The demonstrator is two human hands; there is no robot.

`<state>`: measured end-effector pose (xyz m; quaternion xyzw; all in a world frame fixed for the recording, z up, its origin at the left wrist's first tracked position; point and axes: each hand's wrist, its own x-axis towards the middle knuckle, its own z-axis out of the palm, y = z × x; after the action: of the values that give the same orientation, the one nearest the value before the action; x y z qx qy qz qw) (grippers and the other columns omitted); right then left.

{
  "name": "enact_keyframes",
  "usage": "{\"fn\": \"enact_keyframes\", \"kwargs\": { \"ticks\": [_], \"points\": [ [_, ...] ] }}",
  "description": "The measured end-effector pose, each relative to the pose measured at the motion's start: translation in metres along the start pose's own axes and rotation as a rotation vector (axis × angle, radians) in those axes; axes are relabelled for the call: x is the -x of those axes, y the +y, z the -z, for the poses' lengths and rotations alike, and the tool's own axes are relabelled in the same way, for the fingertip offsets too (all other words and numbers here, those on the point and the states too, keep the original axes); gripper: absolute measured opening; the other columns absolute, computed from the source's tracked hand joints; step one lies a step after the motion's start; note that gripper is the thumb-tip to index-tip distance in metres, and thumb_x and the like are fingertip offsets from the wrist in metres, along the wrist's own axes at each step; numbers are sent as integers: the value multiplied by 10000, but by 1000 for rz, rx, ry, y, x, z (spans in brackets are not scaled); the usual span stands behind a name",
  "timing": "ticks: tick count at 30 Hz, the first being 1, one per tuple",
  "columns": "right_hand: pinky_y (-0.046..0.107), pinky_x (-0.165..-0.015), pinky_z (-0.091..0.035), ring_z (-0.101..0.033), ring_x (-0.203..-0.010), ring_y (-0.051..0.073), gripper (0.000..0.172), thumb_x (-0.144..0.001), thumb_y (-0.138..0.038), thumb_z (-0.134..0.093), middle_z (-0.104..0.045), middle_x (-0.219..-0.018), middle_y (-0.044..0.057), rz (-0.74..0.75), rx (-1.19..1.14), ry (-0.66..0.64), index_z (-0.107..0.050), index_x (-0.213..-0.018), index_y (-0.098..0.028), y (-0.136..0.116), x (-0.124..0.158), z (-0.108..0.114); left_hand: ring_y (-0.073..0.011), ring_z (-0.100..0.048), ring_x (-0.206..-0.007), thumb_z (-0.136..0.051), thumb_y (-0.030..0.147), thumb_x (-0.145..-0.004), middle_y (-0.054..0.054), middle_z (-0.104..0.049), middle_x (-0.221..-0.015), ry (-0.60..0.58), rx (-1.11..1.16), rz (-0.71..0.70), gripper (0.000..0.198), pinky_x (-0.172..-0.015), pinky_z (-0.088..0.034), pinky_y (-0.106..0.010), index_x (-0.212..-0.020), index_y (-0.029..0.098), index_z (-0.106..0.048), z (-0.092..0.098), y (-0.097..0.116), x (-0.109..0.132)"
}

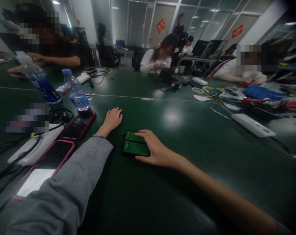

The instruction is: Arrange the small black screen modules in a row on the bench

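My right hand (156, 148) grips a pair of green circuit boards (135, 148) set side by side in a black frame. Its thumb is at the near edge and the fingers reach over the far edge, covering the right end of the boards. Palm down on the dark green table (187, 182), my left hand (113, 118) lies with its fingers stretched out, holding nothing. It rests just beyond and to the left of the boards. A phone in a red case (79, 125) lies to the left of that hand.
On the left are a second phone (47, 156), a white power bank-like block (37, 147), black cables and two water bottles (76, 94) (43, 81). A wrench (220, 113), a white bar (253, 125) and tangled wires (221, 92) lie right. Several people sit around the table.
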<state>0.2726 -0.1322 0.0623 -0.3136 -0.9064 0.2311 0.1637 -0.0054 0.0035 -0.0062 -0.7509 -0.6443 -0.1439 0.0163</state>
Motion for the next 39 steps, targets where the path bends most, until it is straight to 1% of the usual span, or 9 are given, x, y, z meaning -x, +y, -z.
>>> {"fn": "enact_keyframes", "kwargs": {
  "ticks": [5, 10, 16, 19, 22, 29, 32, 35, 39],
  "points": [
    [614, -1180, -408, -438, -1391, 369, 826, -881, -466, -806, -428, -1488, 194, -21, 15, 18, -364, -1519, -186, 4, 0, -1, -301, -410, -1537, -354, 340, -1079, -137, -464, -1647, -17, 6, 9, 514, -1270, -331, -521, -1527, 150, -523, 2, 1, 0],
    [632, -1134, -451, -475, -1338, 377, 791, -869, -486, -801, -454, -1449, 186, -83, 33, 81, -397, -1485, -199, 12, -2, 2, -303, -407, -1538, -341, 336, -1082, -144, -464, -1646, -16, 9, 1, 522, -1270, -330, -524, -1527, 128, -519, 3, 1, 1],
    [637, -1122, -457, -463, -1348, 386, 770, -871, -489, -770, -454, -1448, 185, -112, 29, 121, -395, -1484, -209, 24, -3, 7, -298, -430, -1525, -364, 337, -1077, -138, -482, -1634, -9, 9, -4, 503, -1261, -343, -531, -1518, 163, -531, 0, -1, -1],
    [635, -1125, -453, -469, -1342, 383, 750, -885, -493, -747, -452, -1449, 184, -115, 29, 139, -396, -1483, -207, 28, -2, 9, -302, -430, -1524, -368, 327, -1075, -148, -478, -1635, -4, 2, -1, 506, -1265, -336, -527, -1519, 146, -530, -1, -1, -2],
    [638, -1129, -446, -464, -1350, 385, 745, -890, -501, -737, -444, -1457, 178, -117, 15, 130, -395, -1489, -221, 30, -2, 11, -305, -418, -1532, -358, 332, -1078, -157, -470, -1639, -12, 4, -4, 520, -1269, -332, -521, -1526, 125, -523, -1, -1, -1],
    [638, -1138, -437, -454, -1359, 382, 742, -891, -514, -732, -434, -1465, 181, -134, 6, 125, -403, -1481, -209, 29, -1, 11, -282, -402, -1545, -356, 348, -1083, -124, -473, -1643, -22, 16, 6, 510, -1277, -322, -512, -1534, 179, -522, 2, -1, -1],
    [629, -1128, -448, -464, -1346, 383, 726, -890, -511, -728, -445, -1451, 184, -134, 16, 130, -419, -1468, -198, 28, -2, 11, -291, -405, -1542, -356, 349, -1080, -130, -470, -1644, -30, 19, 7, 514, -1275, -322, -524, -1535, 175, -520, 2, 0, 0],
    [623, -1114, -463, -468, -1341, 386, 725, -888, -510, -724, -445, -1450, 189, -151, 31, 138, -427, -1466, -189, 28, -2, 10, -301, -408, -1539, -347, 348, -1079, -145, -467, -1644, -27, 22, 2, 525, -1273, -323, -530, -1533, 151, -520, 2, 0, 0],
    [650, -1100, -466, -454, -1356, 395, 723, -889, -505, -728, -447, -1459, 179, -182, 60, 179, -426, -1480, -218, 32, -2, 5, -292, -409, -1540, -347, 350, -1080, -129, -474, -1642, -16, 25, 2, 514, -1276, -319, -528, -1533, 179, -522, 2, 0, 1]
  ]
}}
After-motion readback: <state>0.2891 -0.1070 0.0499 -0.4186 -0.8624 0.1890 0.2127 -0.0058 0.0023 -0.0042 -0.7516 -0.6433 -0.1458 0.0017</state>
